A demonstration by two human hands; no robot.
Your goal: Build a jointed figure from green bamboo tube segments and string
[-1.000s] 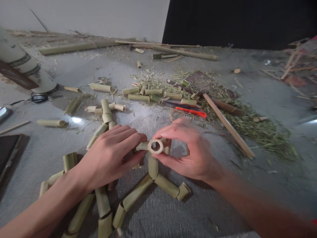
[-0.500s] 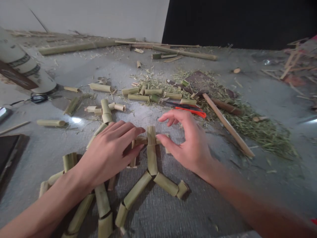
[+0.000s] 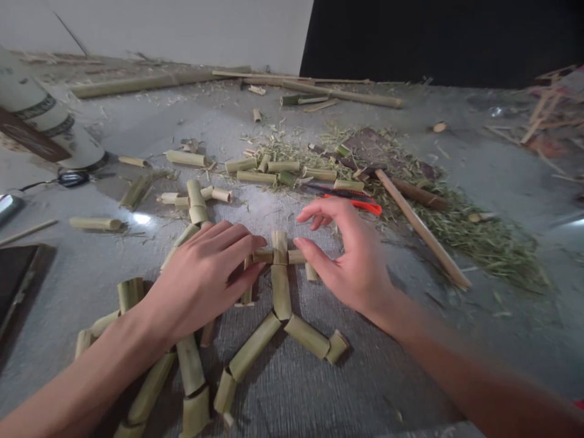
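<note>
Short green bamboo tube pieces lie arranged in a stick-figure shape on the grey mat in front of me. My left hand lies over the left arm of the figure, fingers stretched and pressing on a thin cross piece. My right hand hovers at the right of the top piece, thumb tip touching the right cross piece, fingers spread and curled, holding nothing. A second arrangement of bamboo pieces lies under my left forearm.
Loose bamboo pieces lie beyond the hands, with green shavings, an orange utility knife, a long wooden stick and long bamboo poles at the back. A white patterned cylinder stands at the left; a dark board lies near it.
My right hand set the short bamboo ring down as the top piece of the figure and let go, opening its fingers. My left hand stayed on the cross piece.
</note>
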